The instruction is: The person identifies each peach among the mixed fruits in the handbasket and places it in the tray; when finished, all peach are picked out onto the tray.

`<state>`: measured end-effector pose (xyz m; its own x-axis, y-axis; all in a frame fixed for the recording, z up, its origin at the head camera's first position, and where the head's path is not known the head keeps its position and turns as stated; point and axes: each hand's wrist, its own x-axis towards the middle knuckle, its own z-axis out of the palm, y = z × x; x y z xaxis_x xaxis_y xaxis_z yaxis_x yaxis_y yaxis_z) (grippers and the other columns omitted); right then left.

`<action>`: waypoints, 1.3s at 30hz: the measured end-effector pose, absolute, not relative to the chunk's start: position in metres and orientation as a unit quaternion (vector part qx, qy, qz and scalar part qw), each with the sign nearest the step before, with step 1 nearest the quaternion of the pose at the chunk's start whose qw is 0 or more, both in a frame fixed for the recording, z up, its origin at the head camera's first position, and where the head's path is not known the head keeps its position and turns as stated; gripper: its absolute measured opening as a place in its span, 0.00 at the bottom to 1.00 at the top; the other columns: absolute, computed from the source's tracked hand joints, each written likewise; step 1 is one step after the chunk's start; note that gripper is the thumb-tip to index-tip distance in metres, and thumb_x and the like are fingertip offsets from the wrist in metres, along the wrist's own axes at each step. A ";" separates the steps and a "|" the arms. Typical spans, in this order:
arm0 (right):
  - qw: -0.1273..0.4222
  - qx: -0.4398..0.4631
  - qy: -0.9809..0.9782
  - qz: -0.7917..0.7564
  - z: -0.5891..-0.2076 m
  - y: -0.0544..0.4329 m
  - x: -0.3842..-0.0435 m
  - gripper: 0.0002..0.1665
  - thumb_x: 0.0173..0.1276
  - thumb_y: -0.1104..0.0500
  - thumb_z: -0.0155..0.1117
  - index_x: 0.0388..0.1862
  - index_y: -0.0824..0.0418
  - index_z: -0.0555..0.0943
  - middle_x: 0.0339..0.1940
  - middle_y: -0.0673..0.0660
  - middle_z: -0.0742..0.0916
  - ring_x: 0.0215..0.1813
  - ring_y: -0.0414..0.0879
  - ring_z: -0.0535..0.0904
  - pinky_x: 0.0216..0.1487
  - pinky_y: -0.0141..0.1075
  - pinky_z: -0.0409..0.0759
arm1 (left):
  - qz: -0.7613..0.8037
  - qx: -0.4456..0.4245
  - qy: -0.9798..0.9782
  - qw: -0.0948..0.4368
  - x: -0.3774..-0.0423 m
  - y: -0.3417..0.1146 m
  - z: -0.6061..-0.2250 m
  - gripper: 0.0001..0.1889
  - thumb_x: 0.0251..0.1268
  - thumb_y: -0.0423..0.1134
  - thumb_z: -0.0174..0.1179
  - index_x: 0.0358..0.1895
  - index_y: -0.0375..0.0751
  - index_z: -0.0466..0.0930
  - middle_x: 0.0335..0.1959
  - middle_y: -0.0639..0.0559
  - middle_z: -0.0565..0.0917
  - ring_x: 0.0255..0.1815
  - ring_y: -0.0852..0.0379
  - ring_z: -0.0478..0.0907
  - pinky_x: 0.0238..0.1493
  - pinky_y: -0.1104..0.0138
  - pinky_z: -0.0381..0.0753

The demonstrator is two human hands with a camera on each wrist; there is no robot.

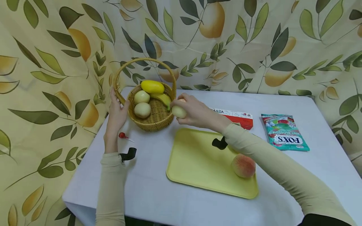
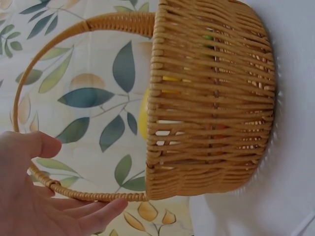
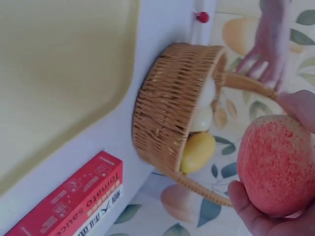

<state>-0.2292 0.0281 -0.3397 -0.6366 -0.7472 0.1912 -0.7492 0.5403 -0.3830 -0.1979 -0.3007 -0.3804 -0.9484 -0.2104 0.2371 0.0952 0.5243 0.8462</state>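
A wicker basket (image 1: 152,125) with a tall handle (image 1: 145,59) stands at the back left of the table. In it lie two pale round fruits (image 1: 142,110), a banana (image 1: 161,99) and a smooth yellow fruit (image 1: 152,87). My left hand (image 1: 116,114) touches the handle's left side, fingers fairly straight and thumb apart in the left wrist view. Beside the basket's right rim, my right hand (image 1: 198,111) grips a peach (image 3: 278,164), red on the side facing the right wrist camera. Another peach (image 1: 244,165) sits on the yellow tray (image 1: 198,160).
Behind the tray lies a red and white pasta box (image 1: 240,119), partly hidden by my right arm. A teal Fox's candy bag (image 1: 285,133) is at the right. A red lollipop (image 1: 122,135) lies near my left wrist. A patterned cloth hangs behind the table.
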 end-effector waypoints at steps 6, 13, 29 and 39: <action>-0.017 0.405 -0.868 0.286 -0.327 0.052 -0.211 0.29 0.72 0.41 0.67 0.69 0.43 0.75 0.65 0.58 0.75 0.53 0.49 0.77 0.50 0.42 0.82 | -0.478 0.034 -0.857 0.188 -0.202 -0.306 -0.368 0.45 0.79 0.47 0.50 0.84 0.50 0.27 0.84 0.36 0.50 0.84 0.41 0.53 0.82 0.45 0.54; -0.076 0.369 -0.887 0.268 -0.345 0.077 -0.197 0.25 0.78 0.39 0.56 0.70 0.42 0.75 0.62 0.57 0.77 0.52 0.49 0.77 0.52 0.42 0.79 | -0.490 0.034 -0.855 0.168 -0.199 -0.303 -0.371 0.43 0.80 0.45 0.49 0.85 0.52 0.28 0.85 0.37 0.48 0.84 0.41 0.51 0.83 0.46 0.54; -0.110 0.435 -0.873 0.191 -0.392 0.099 -0.197 0.25 0.69 0.51 0.70 0.64 0.53 0.80 0.63 0.58 0.79 0.63 0.52 0.74 0.59 0.47 0.79 | -0.507 0.031 -0.847 0.154 -0.190 -0.308 -0.394 0.41 0.81 0.43 0.48 0.84 0.58 0.30 0.84 0.34 0.50 0.80 0.32 0.59 0.77 0.41 0.64; -0.110 0.433 -0.885 0.134 -0.398 0.104 -0.198 0.26 0.65 0.52 0.75 0.61 0.53 0.81 0.60 0.59 0.80 0.59 0.53 0.74 0.56 0.49 0.80 | -0.509 0.023 -0.846 0.157 -0.195 -0.303 -0.388 0.41 0.81 0.42 0.48 0.84 0.57 0.29 0.84 0.33 0.49 0.81 0.33 0.58 0.76 0.40 0.64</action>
<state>-0.1983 0.1040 -0.3981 -0.6013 -0.7952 -0.0778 -0.7364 0.5893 -0.3322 -0.1947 -0.3026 -0.3881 -0.9494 -0.1986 0.2431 0.1216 0.4811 0.8682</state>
